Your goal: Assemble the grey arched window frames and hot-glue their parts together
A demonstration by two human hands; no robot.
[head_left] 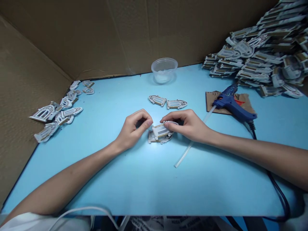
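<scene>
Pale blue tabletop (115,186) fills most of the frame, boxed in at the back and left by brown cardboard walls (60,41). At the upper right, a large heap of white-and-gold arched cutouts (255,61) is stacked against the cardboard. A smaller scatter of similar cutouts (55,114) lies at the far left. Below the heap, a blue hot glue gun (231,101) rests on a torn cardboard scrap (214,99), its black cord (276,189) trailing toward the lower right. A long, clear glue stick (190,146) runs from the gun down toward the middle of the tabletop. A clear plastic cup (164,70) stands upside down or open, hard to tell, near the back edge. Two arched cutouts (167,102) lie side by side at centre, just above the hands. Directly below them, the right hand (186,125) pinches a white-and-gold cutout (161,130) between thumb and fingers, pressing it over another cutout (156,138). The left hand (133,130) curls narrowly just beside them, holding nothing visible.
</scene>
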